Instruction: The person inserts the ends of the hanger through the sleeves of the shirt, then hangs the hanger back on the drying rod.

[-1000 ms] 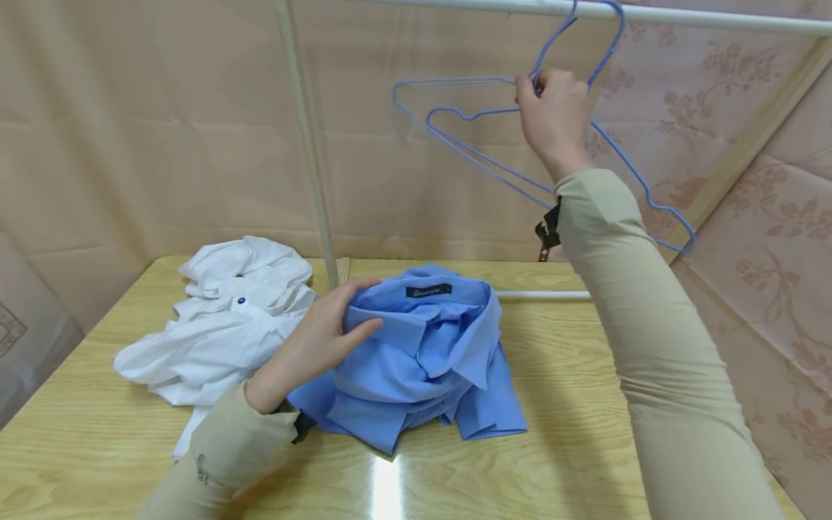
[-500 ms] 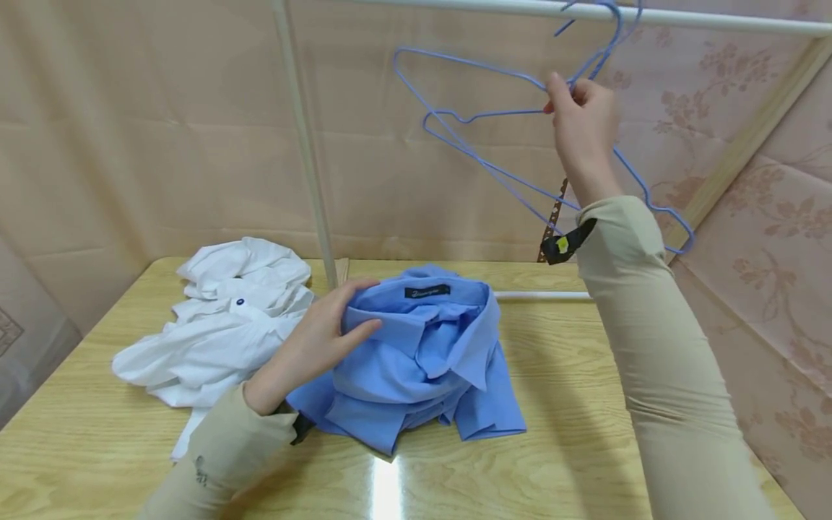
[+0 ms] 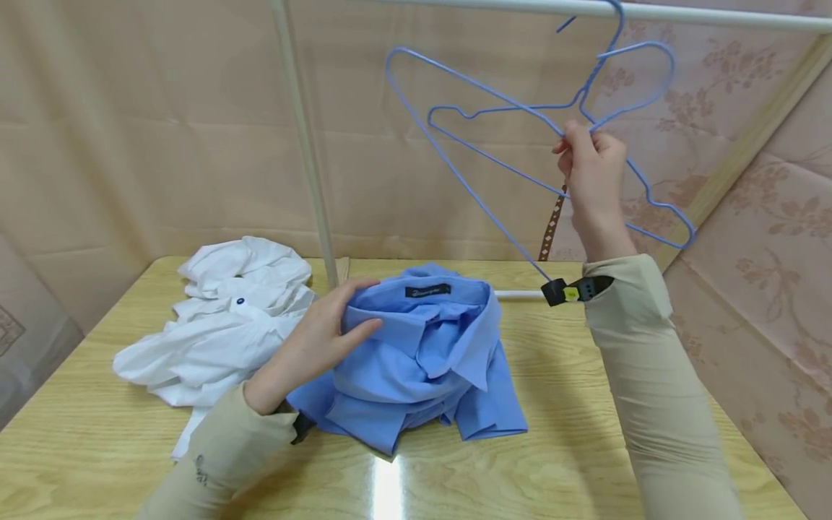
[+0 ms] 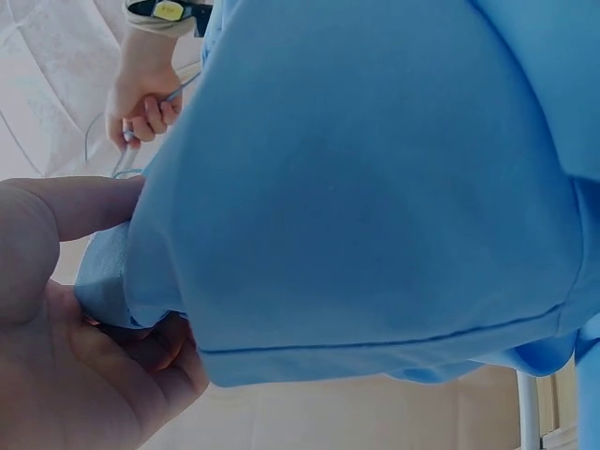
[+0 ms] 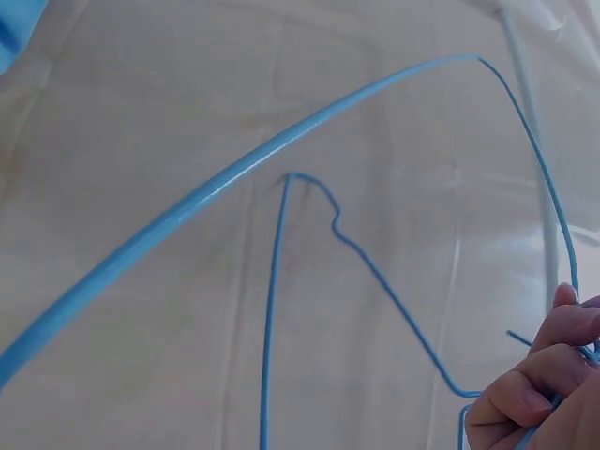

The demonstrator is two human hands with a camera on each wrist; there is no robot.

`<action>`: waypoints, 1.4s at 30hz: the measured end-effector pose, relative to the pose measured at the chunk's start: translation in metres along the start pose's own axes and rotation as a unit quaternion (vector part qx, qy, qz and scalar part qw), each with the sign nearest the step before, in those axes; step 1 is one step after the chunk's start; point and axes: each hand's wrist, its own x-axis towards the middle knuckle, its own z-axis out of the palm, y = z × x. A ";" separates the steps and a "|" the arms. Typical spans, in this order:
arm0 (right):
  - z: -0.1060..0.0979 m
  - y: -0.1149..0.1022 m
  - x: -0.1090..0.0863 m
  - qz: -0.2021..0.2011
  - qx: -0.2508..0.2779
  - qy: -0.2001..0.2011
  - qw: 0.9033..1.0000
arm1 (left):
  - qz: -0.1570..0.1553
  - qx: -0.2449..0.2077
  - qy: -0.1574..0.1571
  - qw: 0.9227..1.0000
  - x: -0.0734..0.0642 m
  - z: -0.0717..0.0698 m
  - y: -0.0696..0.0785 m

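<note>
My left hand (image 3: 315,343) holds the collar of a crumpled light blue shirt (image 3: 390,375) on the table; the left wrist view shows thumb and fingers on either side of the cloth. Up at the right, my right hand (image 3: 594,173) grips a blue wire hanger (image 3: 481,89) just below its hook. That hanger is off the rail and tilted, one end high at the left. Behind it a second blue hanger (image 3: 672,209) hangs from the white rail (image 3: 728,16). In the right wrist view the held hanger's bar (image 5: 225,178) crosses close to the camera.
A crumpled white shirt (image 3: 214,354) with a dark button lies left of the blue one on the wooden table (image 3: 78,440). The rack's upright post (image 3: 305,144) stands behind the shirts, and a low white bar (image 3: 520,295) runs at the table's back.
My right hand has taken one hanger off the rail and brought it down and slightly right, its hook now below the rail. The left hand and both shirts have stayed put.
</note>
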 end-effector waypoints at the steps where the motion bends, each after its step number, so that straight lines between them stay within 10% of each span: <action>1: -0.001 -0.001 -0.003 -0.001 0.013 -0.003 1.000 | 0.000 0.000 0.001 1.000 0.000 0.000 0.000; 15: 0.000 -0.023 -0.039 0.031 0.191 -0.045 0.980 | 0.004 0.003 0.005 1.000 -0.001 0.000 0.001; 21: 0.002 -0.033 -0.045 0.080 0.266 -0.093 0.956 | 0.006 0.002 0.004 1.000 -0.002 0.000 0.002; 32: 0.009 -0.033 -0.044 0.176 0.420 -0.135 0.880 | 0.023 -0.001 0.000 1.000 -0.003 -0.001 0.004; 42: 0.024 -0.023 -0.052 0.138 0.479 -0.131 0.857 | 0.061 -0.009 0.032 0.998 -0.004 -0.002 0.009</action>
